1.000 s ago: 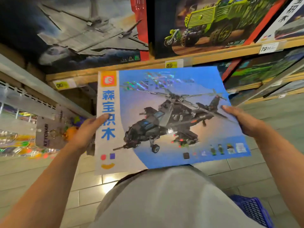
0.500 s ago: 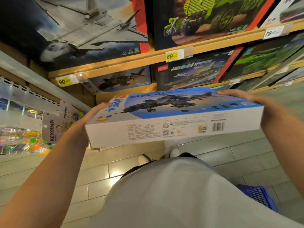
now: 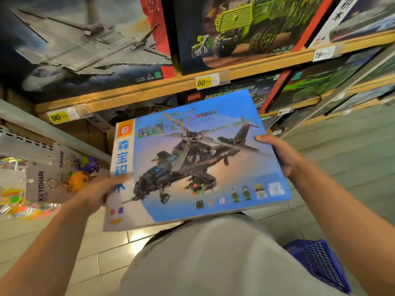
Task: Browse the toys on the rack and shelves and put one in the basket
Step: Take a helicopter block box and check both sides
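Between our two hands we hold a flat helicopter box (image 3: 198, 163), its blue front turned up toward us and tilted, raised above our lap and in front of the shelves. Our left hand (image 3: 96, 192) grasps the white left edge, thumb lying over the printed face; it is blurred, so we cannot tell how the other fingers lie behind. Our right hand (image 3: 282, 154) grips the right edge, thumb on the front and the rest tucked behind the box. The box covers part of the lower shelf (image 3: 288, 112) and the dark boxes standing on it. Above, on the upper shelf (image 3: 149, 88), stand a grey jet box (image 3: 81, 45) and a green truck box (image 3: 245, 30), with yellow price tags (image 3: 204, 82) on the wooden edge. At the left, well apart from the box, keychains (image 3: 42, 184) hang from a white rack (image 3: 25, 137), just beside our left hand. Down at the lower right, a blue basket (image 3: 318, 263) sits on the tiled floor (image 3: 106, 253), partly hidden by our grey shirt (image 3: 213, 257).
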